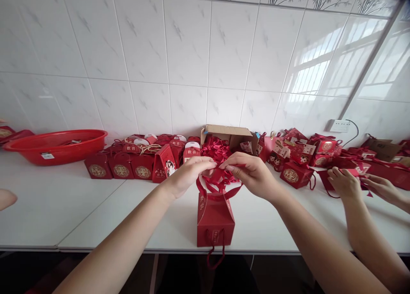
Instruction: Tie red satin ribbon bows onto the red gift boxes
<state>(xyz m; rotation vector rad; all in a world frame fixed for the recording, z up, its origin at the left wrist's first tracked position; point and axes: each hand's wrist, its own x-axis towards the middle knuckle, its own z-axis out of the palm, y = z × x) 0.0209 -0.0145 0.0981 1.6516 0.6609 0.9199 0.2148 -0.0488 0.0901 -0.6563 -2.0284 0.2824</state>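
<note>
A red ribbon (218,183) is pinched by both hands just above the top of a red box (215,219), which stands upright at the near edge of the table (64,208). The left hand (187,172) is set at the ribbon's left and the right hand (253,172) at its right. Their fingertips (208,161) are closed narrowly on the ribbon and almost met over the box's midline. The ribbon is thus found between and just below the fingers, with its loops draped down onto the box's peaked top. Whether it is wrapped round that top or only laid against it cannot be told.

The ribbon's run is laid left to right, across the view, while the box's front is turned toward the person. Neither hand is clearly nearer, as both are held equally close to the bunched middle.

A cord loop (215,253) is hung from the box front, over the table edge. Just beyond the hands, an open carton (229,134) of ribbons is stood against the wall. Farther right, another person's hands (344,183) are seen on a separate red piece, well apart. A red basin (54,144) is seen far left.
</note>
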